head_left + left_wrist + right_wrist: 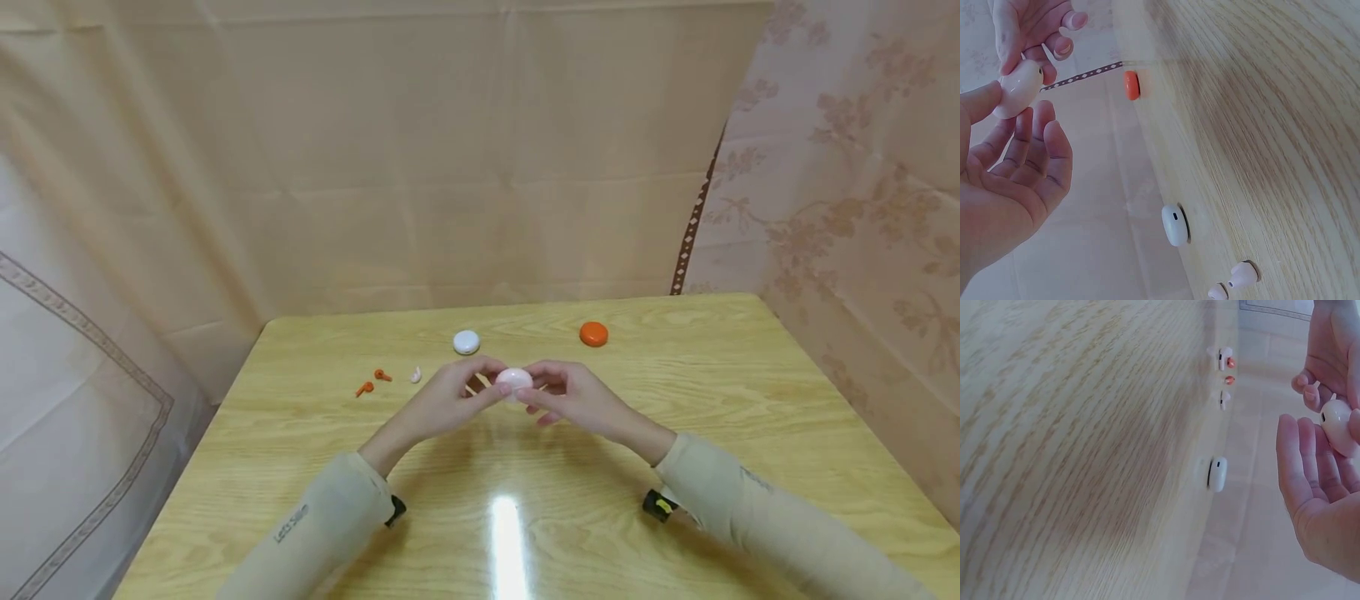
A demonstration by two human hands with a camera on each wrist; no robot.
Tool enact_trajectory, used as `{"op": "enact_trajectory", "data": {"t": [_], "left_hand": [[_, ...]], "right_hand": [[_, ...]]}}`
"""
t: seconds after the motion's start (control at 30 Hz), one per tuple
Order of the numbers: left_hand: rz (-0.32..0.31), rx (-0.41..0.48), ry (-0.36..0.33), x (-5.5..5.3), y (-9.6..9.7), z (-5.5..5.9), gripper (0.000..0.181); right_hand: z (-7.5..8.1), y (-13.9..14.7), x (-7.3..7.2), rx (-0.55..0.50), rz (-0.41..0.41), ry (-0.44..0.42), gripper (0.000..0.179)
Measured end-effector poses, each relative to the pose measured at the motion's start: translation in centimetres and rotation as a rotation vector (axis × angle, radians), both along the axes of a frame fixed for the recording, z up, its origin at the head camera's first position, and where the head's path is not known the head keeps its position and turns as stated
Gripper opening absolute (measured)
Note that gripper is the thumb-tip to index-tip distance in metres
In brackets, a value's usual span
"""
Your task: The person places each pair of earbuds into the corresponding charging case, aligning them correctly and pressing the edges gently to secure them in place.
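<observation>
A glossy pale pink, rounded earbud case (515, 379) is held above the table between both hands. My left hand (453, 398) pinches its left side with thumb and fingers. From the other side, my right hand (581, 402) grips it the same way, thumb toward me. The left wrist view shows the case (1019, 90) with a small dark slot on it, and its lid looks closed. Beyond the hands a white case (467, 342) lies on the table, with an orange case (594, 334) farther right.
Two orange earbuds (365, 388) lie on the left of the wooden table (315, 500). Close by is a pale earbud (416, 375); the right wrist view shows two pale earbuds (1223, 400) there. A beige curtain (420, 167) hangs behind the table's far edge.
</observation>
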State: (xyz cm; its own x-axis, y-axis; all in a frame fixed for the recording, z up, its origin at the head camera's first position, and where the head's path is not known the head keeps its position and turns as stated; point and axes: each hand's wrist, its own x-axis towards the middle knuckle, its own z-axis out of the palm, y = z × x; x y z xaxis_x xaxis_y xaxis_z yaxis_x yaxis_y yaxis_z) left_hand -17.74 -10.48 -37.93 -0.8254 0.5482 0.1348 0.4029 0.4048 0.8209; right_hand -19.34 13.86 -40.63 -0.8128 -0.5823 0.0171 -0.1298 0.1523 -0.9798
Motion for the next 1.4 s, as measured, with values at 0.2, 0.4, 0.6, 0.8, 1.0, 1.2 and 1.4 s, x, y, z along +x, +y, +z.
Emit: {"op": "enact_trajectory", "data": {"t": [0.2,0.4,0.6,0.8,1.0,1.2,1.4], "left_hand": [[-0.002,-0.001,0.012,-0.09,-0.05,-0.13,0.028],[-0.027,0.007,-0.005,-0.22,0.06,-0.24,0.028],[-0.056,0.015,-0.028,-0.14,0.36,-0.03,0.03],[-0.053,0.018,-0.038,-0.04,0.54,0.09,0.031],[-0.046,0.02,-0.055,-0.03,0.59,0.12,0.033],[-0.019,0.001,-0.025,0.17,0.49,0.16,0.033],[-0.001,-0.011,-0.008,0.11,0.43,0.19,0.035]], "right_hand": [[0.01,-0.1,-0.09,0.003,-0.003,0.033,0.033],[-0.06,0.05,-0.03,0.004,-0.022,0.052,0.031],[0.09,0.16,0.06,0.003,-0.042,0.061,0.031],[0.22,0.15,0.02,0.018,-0.049,0.076,0.031],[0.2,0.19,-0.05,0.025,-0.053,0.117,0.028],[0.14,0.1,-0.13,0.027,-0.058,0.155,0.026],[0.27,0.01,0.0,0.021,-0.057,0.163,0.028]]}}
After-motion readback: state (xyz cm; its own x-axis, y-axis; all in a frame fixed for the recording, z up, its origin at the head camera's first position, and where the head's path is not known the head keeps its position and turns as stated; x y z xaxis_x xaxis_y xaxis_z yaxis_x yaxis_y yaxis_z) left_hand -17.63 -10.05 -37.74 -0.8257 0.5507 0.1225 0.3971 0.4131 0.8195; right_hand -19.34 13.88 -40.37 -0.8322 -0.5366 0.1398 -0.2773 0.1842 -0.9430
